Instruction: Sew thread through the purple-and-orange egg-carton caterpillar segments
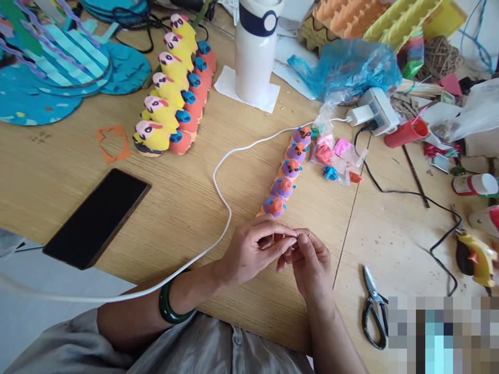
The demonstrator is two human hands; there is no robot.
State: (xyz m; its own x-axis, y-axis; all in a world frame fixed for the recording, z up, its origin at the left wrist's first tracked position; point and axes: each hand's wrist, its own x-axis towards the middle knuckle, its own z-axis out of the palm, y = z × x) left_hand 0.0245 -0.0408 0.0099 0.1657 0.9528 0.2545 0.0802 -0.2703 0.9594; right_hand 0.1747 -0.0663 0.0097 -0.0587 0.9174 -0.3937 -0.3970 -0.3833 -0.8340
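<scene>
Showing grey shirt [210,345] nearest, bottom centre. Pinching left hand [249,248] and right hand [315,265] closed at fingertips [303,242], below and right of centre; being unable to tell on what. Lying just beyond, right of centre: row of purple figures [291,169], running lengthwise upward and slightly right, ending behind left hand, the nearer.

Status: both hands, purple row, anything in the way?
Left hand and right hand: fingers meeting at the tips, anything pinched too small to tell. Purple row: nearest two heads lack black marks. White cable: crosses left forearm.
</scene>
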